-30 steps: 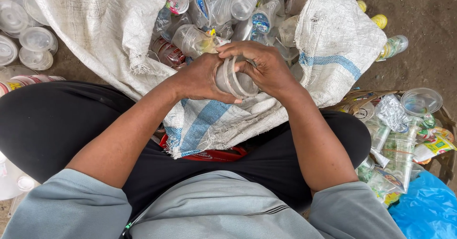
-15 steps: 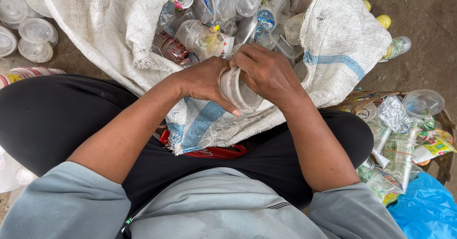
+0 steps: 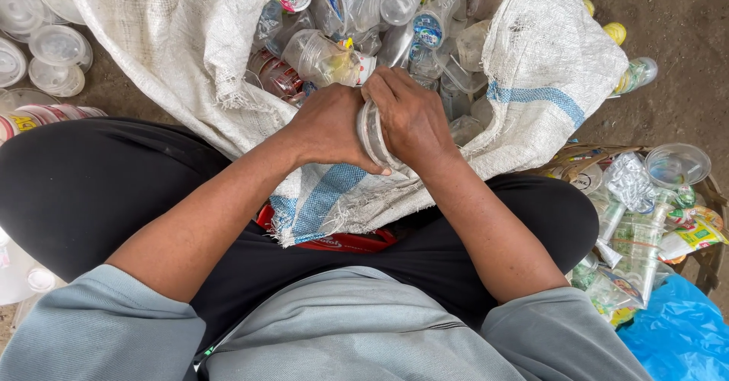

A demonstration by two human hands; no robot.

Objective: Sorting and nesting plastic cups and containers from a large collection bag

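The clear plastic cup (image 3: 373, 134) is mostly hidden between both hands; the left hand (image 3: 328, 127) and right hand (image 3: 414, 115) close tightly around it (above the white sack (image 3: 190, 62)).

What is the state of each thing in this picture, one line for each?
Left hand: closed on the clear cup.
Right hand: closed on the same cup.
Clear cup: held on its side.
White sack: open, full of plastic bottles.
Basket: filled with wrappers.
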